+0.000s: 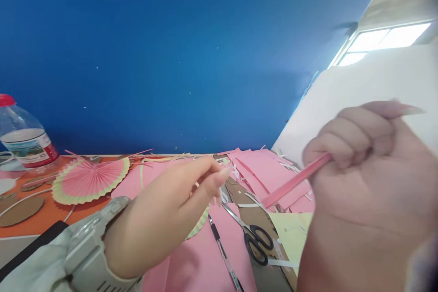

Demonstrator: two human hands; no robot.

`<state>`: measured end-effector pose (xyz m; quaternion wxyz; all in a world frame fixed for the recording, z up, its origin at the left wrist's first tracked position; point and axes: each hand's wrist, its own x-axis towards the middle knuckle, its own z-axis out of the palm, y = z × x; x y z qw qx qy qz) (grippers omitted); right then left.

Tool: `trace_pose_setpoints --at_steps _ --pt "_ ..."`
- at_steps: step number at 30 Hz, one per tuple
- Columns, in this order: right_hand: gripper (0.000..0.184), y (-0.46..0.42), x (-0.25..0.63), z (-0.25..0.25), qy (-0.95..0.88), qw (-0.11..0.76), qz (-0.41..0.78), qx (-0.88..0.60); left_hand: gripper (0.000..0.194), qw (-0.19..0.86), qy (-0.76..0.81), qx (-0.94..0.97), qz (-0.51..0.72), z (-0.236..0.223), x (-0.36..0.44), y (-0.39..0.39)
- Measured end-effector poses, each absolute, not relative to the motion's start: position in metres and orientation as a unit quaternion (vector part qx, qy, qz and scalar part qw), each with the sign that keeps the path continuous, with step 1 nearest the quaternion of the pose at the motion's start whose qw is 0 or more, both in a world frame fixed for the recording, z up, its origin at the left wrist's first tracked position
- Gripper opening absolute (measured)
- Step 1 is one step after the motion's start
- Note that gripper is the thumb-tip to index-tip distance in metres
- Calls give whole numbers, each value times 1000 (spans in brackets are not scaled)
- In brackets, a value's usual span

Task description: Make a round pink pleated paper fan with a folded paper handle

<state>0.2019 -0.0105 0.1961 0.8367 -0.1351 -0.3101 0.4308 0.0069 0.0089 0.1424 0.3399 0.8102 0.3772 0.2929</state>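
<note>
My right hand point(366, 159) is raised at the right, its fingers curled into a fist round a narrow pink paper strip point(296, 181). The strip sticks out to the lower left. Nearer the middle, my left hand point(185, 200) is above the pink paper point(208, 260), thumb and fingertips drawn together. What they hold, if anything, is hidden. Below this hand, a pale yellow scalloped edge point(199, 226) shows in part. A black-and-clear pen point(223, 251) and black-handled scissors point(252, 237) lie to the right of it.
A pink folded paper fan point(92, 180) with a yellow rim lies at the left, beside a brown cardboard disc point(22, 211) and a red-capped bottle point(29, 141). Pink sheets point(263, 169), paper scraps and a yellow sheet point(290, 232) cover the right side. A blue wall point(171, 54) stands behind.
</note>
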Motion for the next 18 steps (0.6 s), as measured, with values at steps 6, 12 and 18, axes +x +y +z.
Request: trace_pose_setpoints --at_steps 6,12,18 --pt "30 -3 155 173 -382 727 547 -162 36 562 280 724 283 138 19 1" --pt "35 -4 159 172 -445 701 542 -129 42 640 257 679 251 144 22 4" --pt "30 -2 176 174 -488 746 382 -244 41 647 269 669 250 141 21 4"
